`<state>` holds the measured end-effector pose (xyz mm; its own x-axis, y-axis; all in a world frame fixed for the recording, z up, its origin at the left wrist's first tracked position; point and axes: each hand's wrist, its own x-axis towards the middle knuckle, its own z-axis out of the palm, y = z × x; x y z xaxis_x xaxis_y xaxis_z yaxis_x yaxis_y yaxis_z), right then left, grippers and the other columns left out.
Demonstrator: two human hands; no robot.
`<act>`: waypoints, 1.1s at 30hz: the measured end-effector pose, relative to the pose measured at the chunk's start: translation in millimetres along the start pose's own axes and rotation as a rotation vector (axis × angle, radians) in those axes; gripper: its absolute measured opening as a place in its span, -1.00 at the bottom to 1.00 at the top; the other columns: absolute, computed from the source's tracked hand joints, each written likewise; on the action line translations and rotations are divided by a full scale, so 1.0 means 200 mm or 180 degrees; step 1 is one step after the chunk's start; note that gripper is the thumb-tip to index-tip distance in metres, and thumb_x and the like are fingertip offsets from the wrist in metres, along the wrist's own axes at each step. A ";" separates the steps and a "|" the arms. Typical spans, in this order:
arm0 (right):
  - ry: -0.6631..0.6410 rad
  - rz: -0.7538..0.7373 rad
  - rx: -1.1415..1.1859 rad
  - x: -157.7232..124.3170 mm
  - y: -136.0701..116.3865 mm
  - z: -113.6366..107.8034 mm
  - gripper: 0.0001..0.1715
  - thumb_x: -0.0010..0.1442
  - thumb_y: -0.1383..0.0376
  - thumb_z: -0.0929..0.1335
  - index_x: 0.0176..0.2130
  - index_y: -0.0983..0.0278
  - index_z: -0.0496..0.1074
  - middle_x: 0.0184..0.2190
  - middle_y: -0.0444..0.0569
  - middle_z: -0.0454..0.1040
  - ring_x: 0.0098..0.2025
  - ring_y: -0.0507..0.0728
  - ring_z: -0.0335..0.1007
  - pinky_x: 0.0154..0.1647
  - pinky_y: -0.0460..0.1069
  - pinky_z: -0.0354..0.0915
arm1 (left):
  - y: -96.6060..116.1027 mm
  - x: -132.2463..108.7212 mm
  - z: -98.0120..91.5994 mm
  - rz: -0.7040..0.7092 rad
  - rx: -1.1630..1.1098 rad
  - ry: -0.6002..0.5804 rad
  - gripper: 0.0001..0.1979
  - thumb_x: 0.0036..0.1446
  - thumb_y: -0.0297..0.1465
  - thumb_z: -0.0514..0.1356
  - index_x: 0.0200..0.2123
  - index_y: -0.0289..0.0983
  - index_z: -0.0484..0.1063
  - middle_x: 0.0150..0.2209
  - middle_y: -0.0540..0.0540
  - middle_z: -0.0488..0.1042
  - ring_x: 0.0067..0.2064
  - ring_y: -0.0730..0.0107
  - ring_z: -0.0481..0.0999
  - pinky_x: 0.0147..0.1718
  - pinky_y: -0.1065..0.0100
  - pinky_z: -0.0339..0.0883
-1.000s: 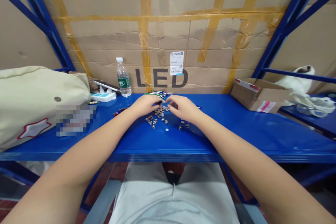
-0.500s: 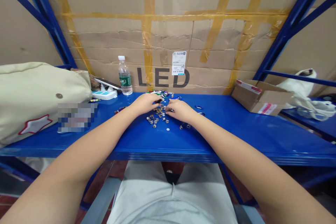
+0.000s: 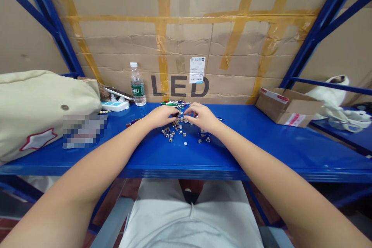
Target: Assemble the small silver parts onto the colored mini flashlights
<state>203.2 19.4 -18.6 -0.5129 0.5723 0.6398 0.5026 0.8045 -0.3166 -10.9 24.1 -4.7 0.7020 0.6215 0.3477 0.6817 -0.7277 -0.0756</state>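
My left hand [image 3: 162, 117] is closed, with a small dark piece [image 3: 176, 114] showing at its fingertips. Facing it, my right hand [image 3: 202, 117] has thumb and fingers drawn together; what they hold is too small to make out. Both hands are just above a loose scatter of small round discs [image 3: 176, 124]. Nearer the front lie several small shiny metal pieces [image 3: 167, 133], with a few more metal pieces [image 3: 208, 139] below my right wrist. Behind the hands is a pile of coloured metallic clips [image 3: 174, 103]. One pale disc [image 3: 185, 143] lies apart on the blue table [image 3: 174, 159].
A water bottle [image 3: 137, 85] stands at the back left beside a white power strip [image 3: 114, 105]. A cream bag [image 3: 43, 104] and a blurred flat item [image 3: 84, 131] are at the left. An open cardboard box [image 3: 287, 108] sits at the right, before a cardboard wall [image 3: 232, 58].
My right hand has lifted and shifted slightly back, uncovering some discs and metal pieces. My left hand stays nearly in place, still with the dark piece.
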 end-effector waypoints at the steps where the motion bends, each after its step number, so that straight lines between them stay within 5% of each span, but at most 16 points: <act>1: 0.0090 -0.0040 0.0071 0.00 -0.01 -0.01 -0.90 0.10 0.33 0.39 -0.32 0.30 0.50 -0.39 -0.08 0.38 -0.40 0.01 0.27 -0.32 -0.07 0.22 | 0.01 0.00 0.00 0.0035 -0.0049 -0.0016 -0.88 0.14 -0.41 0.14 -0.28 -0.26 0.46 -0.32 -0.06 0.52 -0.28 0.34 0.46 -0.33 0.40 0.23; 15: 0.0151 -0.0156 0.0066 0.00 -0.04 -0.02 -0.83 0.12 0.35 0.36 -0.22 0.31 0.43 -0.38 -0.08 0.39 -0.42 0.01 0.26 -0.34 -0.06 0.21 | 0.02 0.01 -0.01 0.0032 -0.0249 0.0049 -0.90 0.13 -0.41 0.14 -0.31 -0.28 0.44 -0.34 -0.06 0.51 -0.31 0.36 0.45 -0.33 0.40 0.23; 25: -0.1015 -0.0483 -0.0541 -0.01 -0.02 0.08 -0.76 0.20 0.38 0.32 -0.16 0.24 0.54 -0.28 0.00 0.42 -0.20 0.10 0.31 -0.15 0.00 0.22 | -0.04 0.00 0.01 -0.0030 0.0011 0.0134 -0.90 0.14 -0.40 0.14 -0.39 -0.28 0.41 -0.40 -0.04 0.46 -0.35 0.39 0.42 -0.38 0.42 0.18; 33: -0.1141 -0.0250 -0.0823 0.00 -0.03 0.09 -0.79 0.20 0.34 0.33 -0.18 0.26 0.53 -0.27 0.01 0.41 -0.20 0.10 0.32 -0.17 -0.03 0.21 | -0.03 0.00 0.01 -0.0012 0.0092 0.0074 -0.88 0.14 -0.36 0.14 -0.35 -0.28 0.43 -0.36 -0.07 0.48 -0.30 0.34 0.44 -0.34 0.39 0.21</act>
<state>187.2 17.9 -29.3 -0.7423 0.5668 0.3574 0.5866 0.8075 -0.0623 -14.3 28.7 -6.0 0.6946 0.6172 0.3696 0.6903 -0.7164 -0.1011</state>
